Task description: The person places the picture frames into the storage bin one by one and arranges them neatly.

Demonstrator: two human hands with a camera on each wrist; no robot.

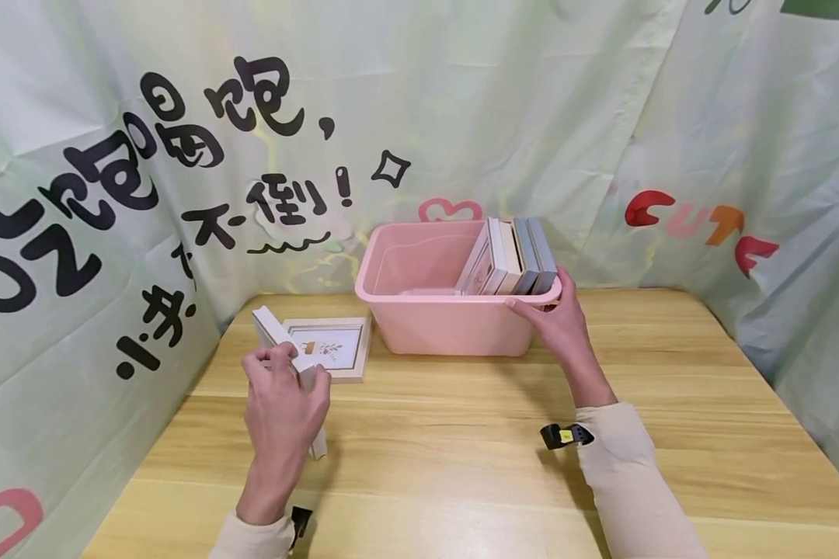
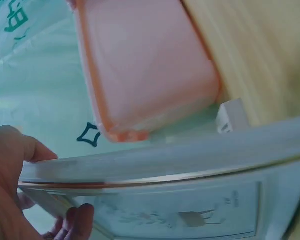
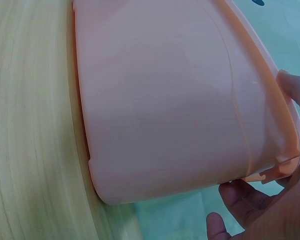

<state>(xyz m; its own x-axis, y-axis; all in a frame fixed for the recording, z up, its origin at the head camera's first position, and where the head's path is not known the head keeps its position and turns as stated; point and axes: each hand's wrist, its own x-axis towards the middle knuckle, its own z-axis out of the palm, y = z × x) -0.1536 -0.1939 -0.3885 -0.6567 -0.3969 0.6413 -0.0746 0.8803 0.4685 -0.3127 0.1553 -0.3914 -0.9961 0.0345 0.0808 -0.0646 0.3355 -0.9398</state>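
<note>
My left hand grips a white picture frame, held tilted above the table. In the left wrist view, the thumb lies on the outer edge of this picture frame and fingers reach over its pictured side. Beyond it a second picture frame, pale-rimmed with a plant print, lies flat on the table. My right hand holds the right end of a pink plastic bin, thumb on the front rim. Several picture frames stand leaning together at the bin's right end.
The wooden table carries the bin near its back edge. Behind and at both sides hangs a printed fabric curtain. Black wrist straps with cameras sit at both sleeves.
</note>
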